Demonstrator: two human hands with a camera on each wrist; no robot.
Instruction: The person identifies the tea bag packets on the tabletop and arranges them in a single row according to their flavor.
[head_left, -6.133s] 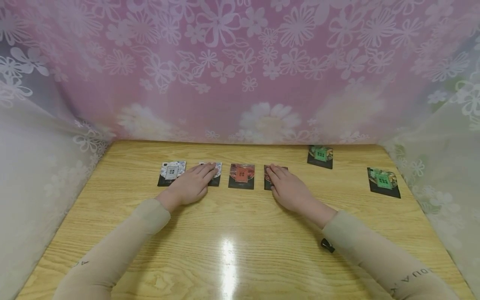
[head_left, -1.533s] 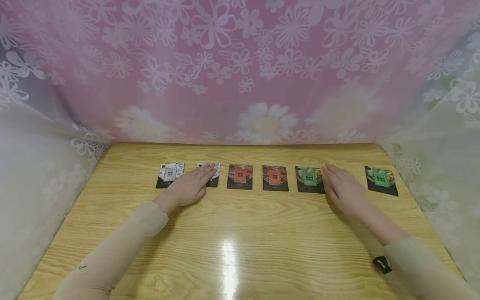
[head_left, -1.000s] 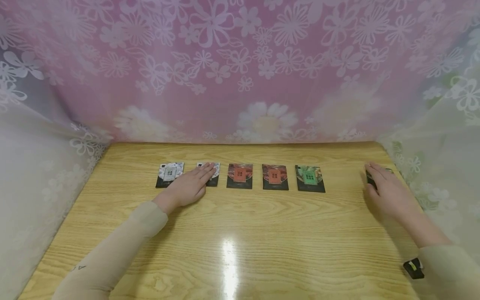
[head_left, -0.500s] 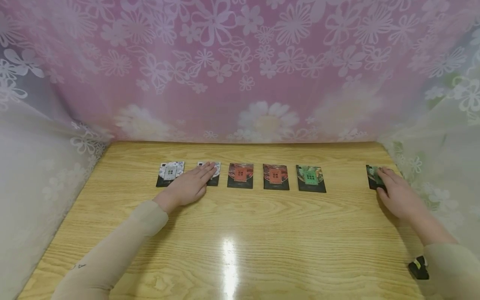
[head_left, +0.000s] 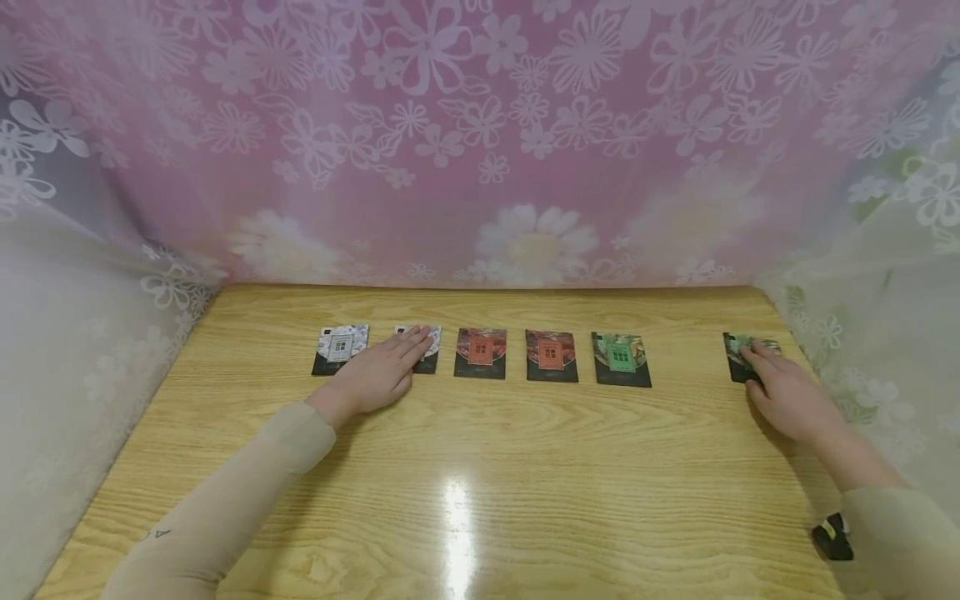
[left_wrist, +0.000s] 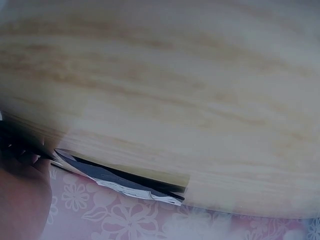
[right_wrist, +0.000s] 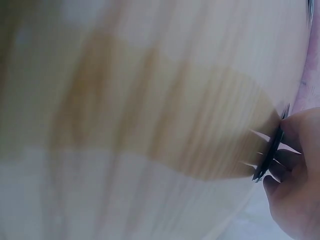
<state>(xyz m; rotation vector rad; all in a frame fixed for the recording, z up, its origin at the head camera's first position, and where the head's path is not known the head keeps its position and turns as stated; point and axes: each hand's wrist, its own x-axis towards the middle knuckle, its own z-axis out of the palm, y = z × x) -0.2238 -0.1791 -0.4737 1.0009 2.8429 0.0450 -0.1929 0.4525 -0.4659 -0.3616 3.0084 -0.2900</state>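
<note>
Six flat sachets would read as several in a row across the wooden table. My left hand [head_left: 378,371] rests with straight fingers on the second white-and-black sachet [head_left: 429,360], covering much of it; the first white-and-black sachet [head_left: 341,346] lies just left. Two red-and-black sachets, one nearer the middle [head_left: 480,353] and its twin [head_left: 551,356], come after, then a green-and-black sachet [head_left: 622,358]. On the far-right green sachet [head_left: 737,358] lie the extended fingers of my right hand [head_left: 795,400], hiding its right part. The right wrist view shows that sachet [right_wrist: 270,152] edge-on under the fingers.
The wooden table [head_left: 390,483] ends at a pink floral curtain [head_left: 487,167] behind the row. Pale floral cloth [head_left: 900,350] hangs along both sides. A small black object [head_left: 832,536] sits by the right cuff. A wider gap separates the last two sachets.
My right hand has gone from the red sachet to the back green one, which joined the row, then to the far-right one, now slid slightly left and straighter. My left hand stays put.
</note>
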